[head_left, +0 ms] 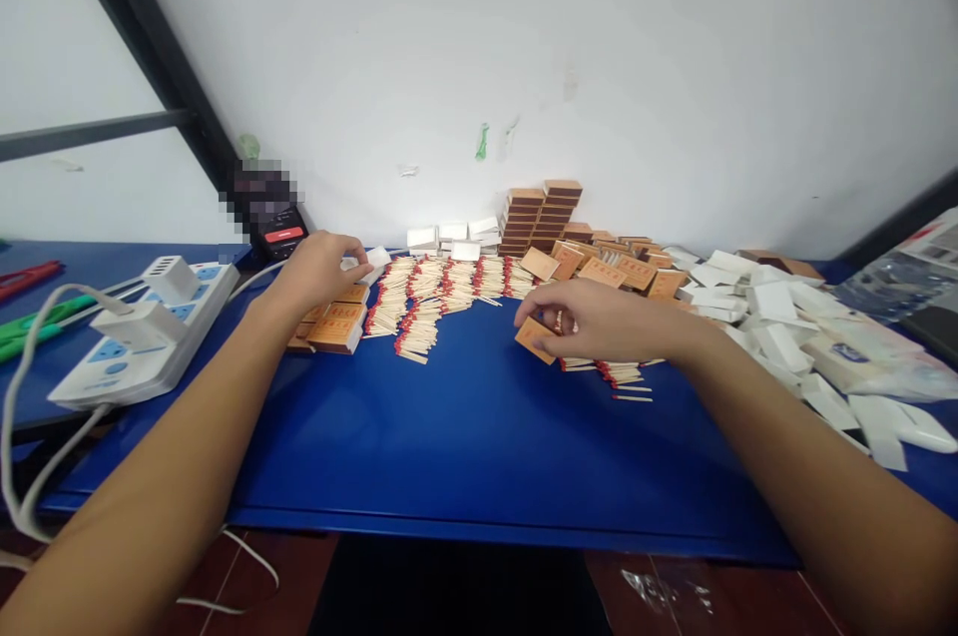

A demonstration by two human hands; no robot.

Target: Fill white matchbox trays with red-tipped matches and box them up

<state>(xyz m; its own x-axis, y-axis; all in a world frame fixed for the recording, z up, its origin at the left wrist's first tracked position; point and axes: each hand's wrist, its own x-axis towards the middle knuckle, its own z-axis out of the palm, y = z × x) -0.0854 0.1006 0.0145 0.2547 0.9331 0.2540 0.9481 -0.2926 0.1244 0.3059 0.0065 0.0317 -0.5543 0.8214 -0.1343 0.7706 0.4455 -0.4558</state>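
Note:
My left hand (pixel 320 269) is closed in a pinch on a small white inner tray (pixel 374 263), held above a stack of orange matchboxes (pixel 336 324). My right hand (pixel 599 318) grips an orange matchbox sleeve (pixel 533 337) at its fingertips, over a small bundle of red-tipped matches (pixel 618 373). Between the hands, rows of red-tipped matches (pixel 441 292) lie on the blue table (pixel 464 436).
Brown matchbox stacks (pixel 540 215) and loose orange sleeves (pixel 614 267) stand at the wall. White trays (pixel 778 317) pile up on the right, more (pixel 453 237) at the back. A white power strip (pixel 150 326) with plugs and a phone (pixel 276 227) sit on the left.

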